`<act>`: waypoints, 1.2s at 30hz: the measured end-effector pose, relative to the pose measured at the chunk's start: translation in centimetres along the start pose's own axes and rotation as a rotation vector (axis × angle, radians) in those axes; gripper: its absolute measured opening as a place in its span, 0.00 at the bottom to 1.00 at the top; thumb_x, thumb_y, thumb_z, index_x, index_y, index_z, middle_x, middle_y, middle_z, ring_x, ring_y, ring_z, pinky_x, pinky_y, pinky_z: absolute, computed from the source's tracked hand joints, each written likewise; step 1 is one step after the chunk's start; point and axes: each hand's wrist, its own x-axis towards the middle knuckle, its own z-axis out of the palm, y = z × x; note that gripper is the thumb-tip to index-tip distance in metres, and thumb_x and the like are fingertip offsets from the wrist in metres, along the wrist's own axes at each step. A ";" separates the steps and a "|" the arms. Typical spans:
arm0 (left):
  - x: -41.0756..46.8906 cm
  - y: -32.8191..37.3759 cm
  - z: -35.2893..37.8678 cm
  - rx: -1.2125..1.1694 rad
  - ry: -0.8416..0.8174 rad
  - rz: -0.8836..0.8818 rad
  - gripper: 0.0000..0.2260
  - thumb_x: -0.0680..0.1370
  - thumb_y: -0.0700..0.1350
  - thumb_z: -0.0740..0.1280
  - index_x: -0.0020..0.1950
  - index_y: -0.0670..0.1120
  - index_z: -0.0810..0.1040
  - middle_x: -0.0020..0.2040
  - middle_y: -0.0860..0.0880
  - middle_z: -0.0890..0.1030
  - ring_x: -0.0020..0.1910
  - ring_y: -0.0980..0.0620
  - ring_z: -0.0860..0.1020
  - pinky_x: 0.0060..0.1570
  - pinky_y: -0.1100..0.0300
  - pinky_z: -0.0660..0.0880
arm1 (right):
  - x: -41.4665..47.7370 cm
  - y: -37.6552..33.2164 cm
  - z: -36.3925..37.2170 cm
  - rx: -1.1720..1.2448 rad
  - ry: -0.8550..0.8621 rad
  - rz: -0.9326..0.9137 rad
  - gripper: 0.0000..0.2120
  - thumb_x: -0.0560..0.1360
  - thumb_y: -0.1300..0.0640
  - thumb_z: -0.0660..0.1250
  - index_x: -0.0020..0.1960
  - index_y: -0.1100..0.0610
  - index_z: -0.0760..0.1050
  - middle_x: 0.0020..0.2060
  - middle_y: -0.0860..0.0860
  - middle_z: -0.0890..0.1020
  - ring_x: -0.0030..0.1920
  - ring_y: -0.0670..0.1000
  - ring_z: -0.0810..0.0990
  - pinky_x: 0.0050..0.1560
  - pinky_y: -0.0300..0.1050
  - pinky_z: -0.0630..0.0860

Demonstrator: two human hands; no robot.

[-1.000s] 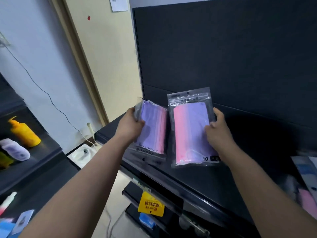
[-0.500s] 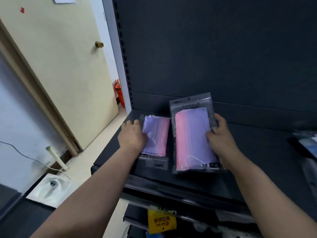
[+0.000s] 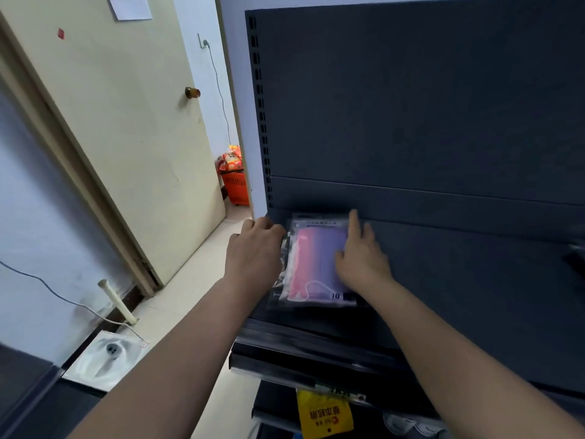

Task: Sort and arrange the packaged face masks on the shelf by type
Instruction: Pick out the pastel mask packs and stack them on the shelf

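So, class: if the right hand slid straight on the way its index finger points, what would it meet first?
Probably the shelf's dark grey metal back panel: the right hand points over the clear packet of pink-purple masks towards it; depth unclear.

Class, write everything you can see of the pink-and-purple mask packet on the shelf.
The mask packet is a clear plastic bag of masks shading pink to purple, with a white ear loop and "10" near its front edge. It lies flat at the left end of the shelf, apparently atop another packet. The right hand rests straight fingers on its right side; the left hand touches its left edge.
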 end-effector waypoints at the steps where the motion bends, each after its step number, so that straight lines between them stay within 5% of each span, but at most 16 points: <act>1: 0.0 0.0 0.1 -0.005 0.004 0.011 0.17 0.74 0.39 0.61 0.63 0.49 0.74 0.62 0.49 0.74 0.58 0.44 0.72 0.47 0.52 0.72 | -0.2 -0.2 0.3 -0.177 0.008 -0.095 0.31 0.79 0.57 0.56 0.77 0.48 0.47 0.77 0.55 0.48 0.75 0.59 0.53 0.70 0.58 0.58; 2: 0.0 0.1 0.1 -0.015 0.008 0.019 0.18 0.74 0.38 0.61 0.63 0.50 0.74 0.62 0.49 0.74 0.58 0.44 0.72 0.48 0.52 0.73 | -0.2 -0.4 0.7 -0.297 -0.011 -0.194 0.27 0.79 0.57 0.56 0.75 0.47 0.54 0.77 0.53 0.49 0.76 0.58 0.50 0.71 0.60 0.55; 5: 0.2 0.7 0.3 -0.060 -0.013 0.033 0.21 0.75 0.37 0.62 0.65 0.52 0.74 0.64 0.50 0.74 0.61 0.45 0.70 0.52 0.52 0.74 | -0.3 -0.6 1.4 -0.459 -0.131 -0.309 0.18 0.78 0.57 0.55 0.67 0.46 0.68 0.68 0.51 0.68 0.69 0.55 0.63 0.65 0.60 0.59; 13: 1.8 5.4 1.5 -0.162 -0.063 0.128 0.19 0.77 0.38 0.62 0.66 0.52 0.74 0.64 0.49 0.77 0.63 0.46 0.73 0.56 0.49 0.75 | -2.2 4.1 -2.7 -0.439 0.113 -0.307 0.18 0.76 0.61 0.59 0.64 0.49 0.72 0.61 0.49 0.76 0.61 0.53 0.73 0.57 0.49 0.67; 17: 2.3 12.1 2.2 -0.202 -0.131 0.276 0.17 0.77 0.39 0.61 0.63 0.53 0.76 0.61 0.49 0.79 0.59 0.47 0.77 0.48 0.56 0.73 | -5.1 11.0 -6.5 -0.389 0.121 -0.135 0.18 0.76 0.61 0.59 0.65 0.52 0.73 0.61 0.52 0.76 0.62 0.55 0.72 0.58 0.49 0.70; 26: 0.0 31.2 2.5 -0.415 -0.202 0.591 0.12 0.79 0.42 0.60 0.59 0.51 0.78 0.58 0.50 0.79 0.58 0.48 0.76 0.52 0.54 0.75 | -13.0 26.0 -16.2 -0.480 0.327 0.190 0.18 0.74 0.59 0.61 0.62 0.50 0.75 0.58 0.52 0.78 0.63 0.56 0.72 0.57 0.48 0.70; 33: -3.2 42.4 2.3 -0.453 -0.266 0.600 0.09 0.78 0.44 0.61 0.55 0.49 0.79 0.55 0.49 0.82 0.56 0.46 0.78 0.51 0.52 0.77 | -17.0 36.2 -21.3 -0.454 0.329 0.278 0.21 0.74 0.62 0.59 0.64 0.48 0.72 0.61 0.49 0.76 0.64 0.54 0.71 0.55 0.48 0.71; 36: -3.6 45.9 2.6 -0.471 -0.232 0.544 0.12 0.79 0.44 0.60 0.60 0.51 0.78 0.58 0.49 0.80 0.58 0.48 0.77 0.52 0.53 0.76 | -17.1 39.2 -22.5 -0.405 0.337 0.205 0.21 0.76 0.60 0.58 0.69 0.48 0.68 0.68 0.49 0.71 0.72 0.52 0.65 0.63 0.50 0.66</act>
